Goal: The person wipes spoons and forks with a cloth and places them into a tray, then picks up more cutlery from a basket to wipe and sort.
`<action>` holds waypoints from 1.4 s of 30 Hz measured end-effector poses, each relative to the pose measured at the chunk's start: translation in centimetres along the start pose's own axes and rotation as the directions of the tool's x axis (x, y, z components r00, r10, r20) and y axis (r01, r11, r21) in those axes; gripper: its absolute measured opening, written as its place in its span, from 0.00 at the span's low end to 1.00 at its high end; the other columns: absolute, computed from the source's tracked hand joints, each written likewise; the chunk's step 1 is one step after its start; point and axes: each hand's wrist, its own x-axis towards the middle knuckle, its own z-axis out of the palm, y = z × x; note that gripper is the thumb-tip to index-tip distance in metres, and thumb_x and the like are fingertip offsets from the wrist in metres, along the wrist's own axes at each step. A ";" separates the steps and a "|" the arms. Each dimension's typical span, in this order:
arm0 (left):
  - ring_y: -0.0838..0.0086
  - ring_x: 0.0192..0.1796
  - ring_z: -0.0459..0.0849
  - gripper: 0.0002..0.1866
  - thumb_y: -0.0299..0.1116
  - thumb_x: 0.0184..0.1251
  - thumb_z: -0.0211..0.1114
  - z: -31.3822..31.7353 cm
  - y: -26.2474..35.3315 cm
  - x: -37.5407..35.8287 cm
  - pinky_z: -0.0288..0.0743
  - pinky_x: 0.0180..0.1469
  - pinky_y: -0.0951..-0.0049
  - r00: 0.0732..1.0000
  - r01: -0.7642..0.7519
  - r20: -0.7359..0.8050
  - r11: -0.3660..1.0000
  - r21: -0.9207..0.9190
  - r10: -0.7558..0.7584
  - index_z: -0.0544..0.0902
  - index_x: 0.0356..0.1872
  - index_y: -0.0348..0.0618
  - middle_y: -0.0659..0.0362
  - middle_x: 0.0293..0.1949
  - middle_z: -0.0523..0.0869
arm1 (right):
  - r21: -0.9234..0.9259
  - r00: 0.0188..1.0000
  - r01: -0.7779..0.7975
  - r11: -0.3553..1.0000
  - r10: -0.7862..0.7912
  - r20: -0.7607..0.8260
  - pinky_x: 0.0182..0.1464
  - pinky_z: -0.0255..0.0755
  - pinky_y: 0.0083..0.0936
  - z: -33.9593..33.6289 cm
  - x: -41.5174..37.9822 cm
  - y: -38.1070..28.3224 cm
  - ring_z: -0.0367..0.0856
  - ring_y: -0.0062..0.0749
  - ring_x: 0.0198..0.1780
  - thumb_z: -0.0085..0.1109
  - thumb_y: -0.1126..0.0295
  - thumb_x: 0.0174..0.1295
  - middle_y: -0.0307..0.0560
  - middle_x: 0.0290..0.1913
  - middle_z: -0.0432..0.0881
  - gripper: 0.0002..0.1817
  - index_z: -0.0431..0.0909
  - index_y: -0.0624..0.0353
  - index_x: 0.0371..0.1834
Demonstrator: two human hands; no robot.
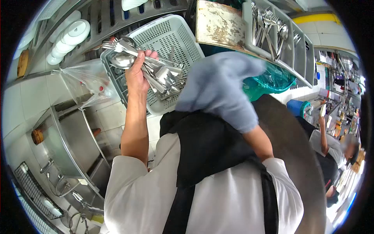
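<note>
My left hand [137, 75] is closed around a bunch of mixed cutlery, with forks [117, 46] and a spoon [123, 61] sticking out past the thumb. Below it, a grey perforated basket [177, 33] holds more loose cutlery [167, 80] in a heap. A blue-grey cloth [218, 80], blurred by motion, drapes over my right hand and wrist. Only the right forearm [259, 142] shows bare; the fingers are hidden under the cloth. To the upper right, a grey divided cutlery tray [290, 64] contains forks [267, 19] and spoons [284, 32] sorted in compartments.
White bowls [76, 33] stand stacked on a slotted metal rack [105, 19] at upper left. A clear plastic bag [91, 80] hangs beside the basket. Green plastic [269, 80] lies under the tray. A metal sink [74, 136] is at left; a co-worker [331, 148] stands far right.
</note>
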 end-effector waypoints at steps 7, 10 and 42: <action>0.57 0.54 0.82 0.05 0.28 0.68 0.62 0.2 -0.5 -0.8 0.74 0.61 0.51 0.979 -0.091 0.160 0.974 -0.208 0.125 0.76 0.42 0.43 0.54 0.42 0.83 | 0.793 0.984 -0.163 0.587 0.034 0.177 0.31 0.68 0.32 13.4 3.8 -3.8 0.78 0.45 0.31 0.56 0.58 0.57 0.53 0.26 0.78 0.14 0.79 0.58 0.26; 0.57 0.54 0.81 0.06 0.32 0.71 0.60 -0.5 0.1 -0.8 0.73 0.62 0.50 0.986 -0.142 0.049 0.954 -0.265 0.160 0.77 0.42 0.42 0.55 0.43 0.83 | 0.612 0.978 0.207 0.763 -0.159 -0.133 0.44 0.74 0.36 11.0 4.3 -2.8 0.78 0.56 0.44 0.57 0.64 0.56 0.65 0.37 0.77 0.19 0.75 0.67 0.46; 0.51 0.49 0.81 0.14 0.20 0.56 0.60 -4.7 -5.4 9.6 0.74 0.51 0.58 0.811 -0.569 0.449 -0.328 0.754 -0.375 0.79 0.45 0.38 0.47 0.42 0.84 | 0.767 0.995 -0.009 0.642 0.083 -0.058 0.44 0.76 0.35 7.9 -5.7 4.2 0.81 0.53 0.46 0.61 0.77 0.55 0.59 0.52 0.75 0.18 0.71 0.64 0.49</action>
